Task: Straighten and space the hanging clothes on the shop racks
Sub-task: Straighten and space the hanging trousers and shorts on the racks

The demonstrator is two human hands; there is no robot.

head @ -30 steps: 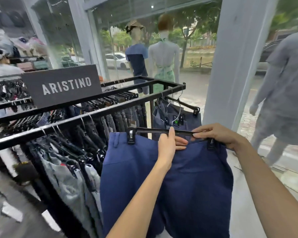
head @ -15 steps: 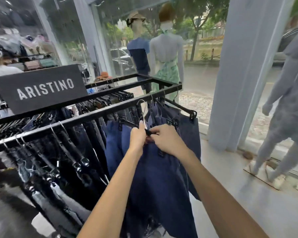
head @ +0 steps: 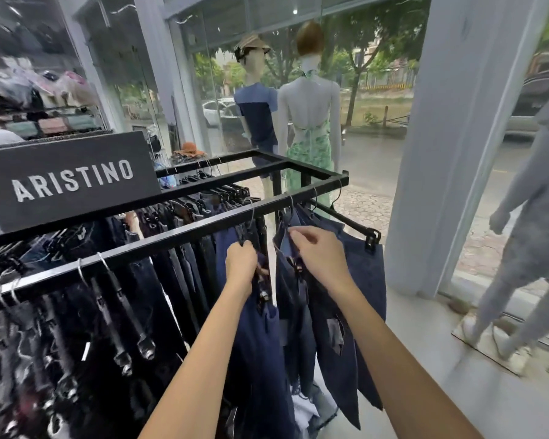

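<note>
Your left hand (head: 241,264) is at the front rail of the black rack (head: 178,240), just left of the picture's centre. Its grip is closed: the fingers curl round the top edge of a blue garment (head: 260,359) that hangs from the rail by a wire hook. That garment drops straight down toward 6 o'clock, between your two forearms.

Your right hand (head: 320,258) is at 3 o'clock of the left hand, near it but apart. Its grip is narrow: thumb and fingers pinch the top of a second blue garment (head: 289,327), also hooked on the rail. A gap separates the two held garments, and the floor shows through it.

At 3 o'clock of the right hand, a third blue garment (head: 366,280) hangs at the rail's end, turned broadside to you. Its black clip hanger (head: 372,239) sticks out past the waistband at the right.

At 9 o'clock of the left hand, dark trousers (head: 171,296) hang packed close together along the rail, their hangers at uneven angles. Detail at the far left is blurred.

A black sign (head: 70,182) reading ARISTINO stands on the rack at 10 o'clock. Two dressed mannequins (head: 256,122) stand at the window at 12 o'clock. A pale pillar (head: 457,137) rises at 2 o'clock, with a grey mannequin (head: 539,201) beyond it at 3 o'clock.
</note>
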